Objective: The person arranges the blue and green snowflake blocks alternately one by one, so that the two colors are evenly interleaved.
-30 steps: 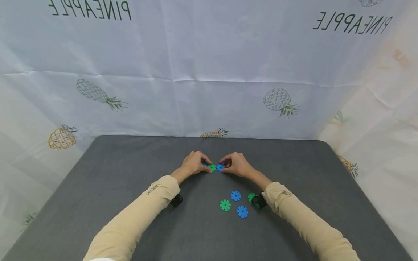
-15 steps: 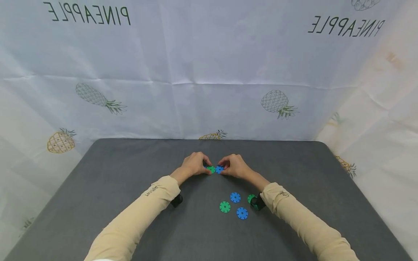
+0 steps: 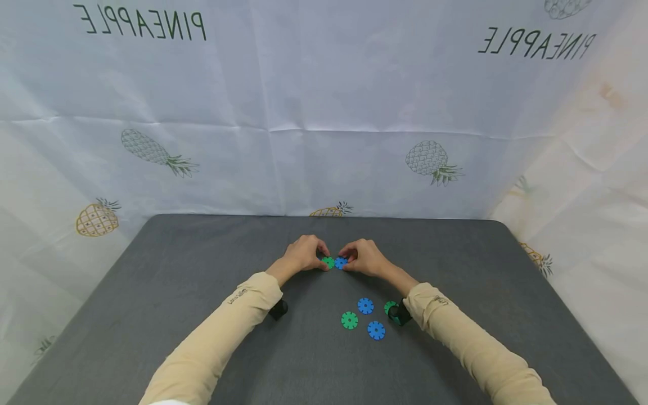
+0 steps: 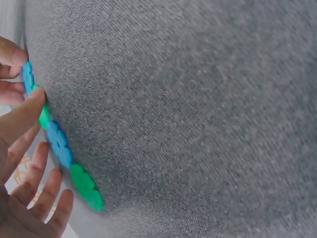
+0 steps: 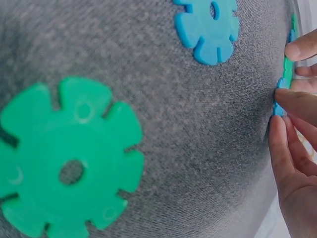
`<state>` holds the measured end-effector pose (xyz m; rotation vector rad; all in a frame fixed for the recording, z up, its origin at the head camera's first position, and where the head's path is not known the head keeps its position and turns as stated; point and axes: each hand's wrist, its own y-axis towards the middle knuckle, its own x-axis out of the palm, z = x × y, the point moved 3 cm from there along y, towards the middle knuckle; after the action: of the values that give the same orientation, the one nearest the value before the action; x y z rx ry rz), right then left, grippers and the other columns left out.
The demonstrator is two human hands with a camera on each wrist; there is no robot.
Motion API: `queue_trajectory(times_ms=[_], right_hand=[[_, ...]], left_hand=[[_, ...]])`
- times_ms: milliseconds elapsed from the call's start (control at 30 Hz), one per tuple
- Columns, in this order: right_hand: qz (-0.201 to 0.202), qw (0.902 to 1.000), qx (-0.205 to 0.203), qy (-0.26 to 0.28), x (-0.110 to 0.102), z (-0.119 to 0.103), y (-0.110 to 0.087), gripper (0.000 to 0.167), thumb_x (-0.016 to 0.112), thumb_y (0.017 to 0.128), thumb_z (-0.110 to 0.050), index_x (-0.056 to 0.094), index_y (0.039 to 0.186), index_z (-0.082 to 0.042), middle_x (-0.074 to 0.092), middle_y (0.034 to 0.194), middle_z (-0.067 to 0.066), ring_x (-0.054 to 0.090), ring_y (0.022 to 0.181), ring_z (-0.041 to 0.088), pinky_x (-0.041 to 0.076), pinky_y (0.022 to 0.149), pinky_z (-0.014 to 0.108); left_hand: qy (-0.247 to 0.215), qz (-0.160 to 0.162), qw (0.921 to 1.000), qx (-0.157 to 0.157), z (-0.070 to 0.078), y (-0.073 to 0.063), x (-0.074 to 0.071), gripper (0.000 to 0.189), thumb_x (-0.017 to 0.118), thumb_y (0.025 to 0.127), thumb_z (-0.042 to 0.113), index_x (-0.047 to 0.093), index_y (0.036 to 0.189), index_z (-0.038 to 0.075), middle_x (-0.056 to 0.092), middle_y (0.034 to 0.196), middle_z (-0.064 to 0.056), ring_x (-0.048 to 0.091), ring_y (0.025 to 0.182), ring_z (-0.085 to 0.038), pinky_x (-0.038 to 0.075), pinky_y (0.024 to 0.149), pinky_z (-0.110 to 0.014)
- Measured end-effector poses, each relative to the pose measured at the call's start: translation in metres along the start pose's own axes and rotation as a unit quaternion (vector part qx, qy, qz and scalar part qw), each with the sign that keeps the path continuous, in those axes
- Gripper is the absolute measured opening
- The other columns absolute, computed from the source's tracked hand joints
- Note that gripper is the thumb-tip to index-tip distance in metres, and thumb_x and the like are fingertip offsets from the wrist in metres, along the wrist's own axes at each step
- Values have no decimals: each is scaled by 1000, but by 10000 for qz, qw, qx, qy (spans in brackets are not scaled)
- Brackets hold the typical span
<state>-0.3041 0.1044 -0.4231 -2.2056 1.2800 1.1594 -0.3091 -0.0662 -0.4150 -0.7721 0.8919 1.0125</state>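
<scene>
My left hand [image 3: 304, 253] pinches a notched green disc [image 3: 328, 262] between thumb and fingers, near the table's far side. Close at its right, my right hand [image 3: 368, 257] pinches a notched blue disc [image 3: 341, 262], whose edge meets the green one. In the left wrist view the discs form a row: the right hand's blue disc [image 4: 28, 75], the gripped green disc [image 4: 44, 117], another blue disc [image 4: 59, 144] and an end green disc [image 4: 86, 187]. The left hand hides those last two from the head view.
Nearer on the grey table [image 3: 202, 315] lie two loose blue discs [image 3: 365, 306] [image 3: 376, 330] and a green disc [image 3: 350, 320]. Another green disc [image 3: 390, 307] is partly covered by the right wrist's black camera [image 3: 400, 313]. A pineapple-print curtain [image 3: 304, 112] hangs behind the table.
The right hand has brought its blue disc slightly left, up to the green disc's edge. The blue bit beside the left fingers is now hidden. The loose discs stay put.
</scene>
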Motion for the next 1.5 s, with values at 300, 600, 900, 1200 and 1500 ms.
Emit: queue_trajectory(times_ms=[300,600,900,1200,1500], right_hand=[[-64,10000,38,27,0,3,-2,27,78,78,-3,72,104,2,71,91,10,64,72,14,51,63,24],[37,9991,-1,412,-9,5,-13,28,76,80,-1,70,106,3,71,98,14,66,77,19,54,67,28],[279,9968,235,709,-25,11,-43,29,75,81,-2,70,109,3,69,106,16,65,85,25,53,71,32],[330,9872,423,1499,-43,15,-77,35,72,85,-3,64,117,7,65,111,23,64,86,24,51,70,28],[62,9792,343,2001,-44,5,-112,40,71,85,-3,60,122,9,62,111,27,64,85,19,54,73,27]], left_hand=[[-200,-48,9998,39,0,2,3,25,86,72,25,76,94,19,69,103,3,62,98,-21,50,83,-42],[-376,48,9976,572,2,0,4,26,84,74,27,77,97,20,66,108,0,60,104,-22,48,87,-42],[-266,484,9947,869,8,5,9,30,84,74,32,77,101,21,65,113,-1,59,107,-23,46,89,-43],[-175,510,9951,826,14,9,13,30,84,74,34,77,100,22,64,116,-1,59,108,-22,47,88,-41],[-463,406,9959,666,13,13,18,29,84,73,31,77,99,21,63,118,-2,58,108,-21,48,87,-39]])
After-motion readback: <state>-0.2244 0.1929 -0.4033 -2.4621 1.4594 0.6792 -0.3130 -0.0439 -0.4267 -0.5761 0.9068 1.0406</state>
